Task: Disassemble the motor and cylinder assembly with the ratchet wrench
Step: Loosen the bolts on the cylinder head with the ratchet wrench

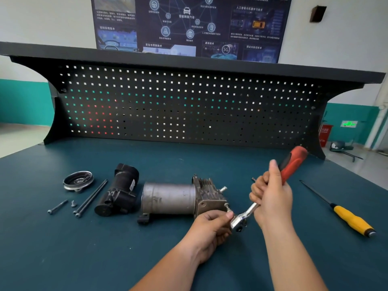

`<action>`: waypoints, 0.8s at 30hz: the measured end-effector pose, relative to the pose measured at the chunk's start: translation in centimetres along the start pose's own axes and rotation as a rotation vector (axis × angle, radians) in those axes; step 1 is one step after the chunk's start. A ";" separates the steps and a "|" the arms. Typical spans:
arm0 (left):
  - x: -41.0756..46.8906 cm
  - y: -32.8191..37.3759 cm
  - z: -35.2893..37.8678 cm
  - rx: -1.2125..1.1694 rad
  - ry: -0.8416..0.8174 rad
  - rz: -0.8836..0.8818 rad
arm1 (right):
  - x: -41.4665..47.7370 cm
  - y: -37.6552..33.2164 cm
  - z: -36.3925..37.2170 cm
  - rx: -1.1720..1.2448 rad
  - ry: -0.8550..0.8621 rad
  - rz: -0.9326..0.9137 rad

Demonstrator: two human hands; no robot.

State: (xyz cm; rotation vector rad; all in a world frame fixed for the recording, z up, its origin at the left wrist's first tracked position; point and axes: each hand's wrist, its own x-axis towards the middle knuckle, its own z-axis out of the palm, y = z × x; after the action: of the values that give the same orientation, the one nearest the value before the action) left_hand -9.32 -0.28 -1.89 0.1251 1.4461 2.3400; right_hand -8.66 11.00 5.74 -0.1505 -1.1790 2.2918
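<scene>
The motor and cylinder assembly (170,198) lies on its side mid-bench: a grey cylindrical motor can joined to a finned metal block (207,192) at its right end. My right hand (270,196) grips the ratchet wrench (294,162) by its red handle, which points up and away. The chrome ratchet head (238,223) sits at the block's lower right corner, by a bolt there. My left hand (210,229) is curled just left of the head, fingertips at that bolt and socket.
To the left lie a black housing (119,192), a round metal cover (78,181), two long bolts (92,198), a short bolt (57,206) and a small screw (73,204). A yellow-handled screwdriver (348,219) lies at right. A black pegboard (184,106) backs the bench.
</scene>
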 end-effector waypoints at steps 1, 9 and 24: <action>0.0 0.0 0.0 -0.006 0.003 -0.002 | 0.0 0.1 -0.1 0.003 0.009 -0.002; 0.1 -0.1 0.0 0.030 0.013 -0.025 | -0.1 0.4 -0.2 0.003 0.061 -0.044; 0.2 -0.1 -0.1 0.052 0.013 -0.012 | 0.5 0.9 -1.8 0.184 0.210 0.042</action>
State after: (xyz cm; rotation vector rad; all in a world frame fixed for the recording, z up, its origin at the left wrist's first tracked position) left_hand -9.51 -0.25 -2.07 0.1151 1.5108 2.2988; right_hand -8.88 12.12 4.05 -0.3397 -0.8630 2.3407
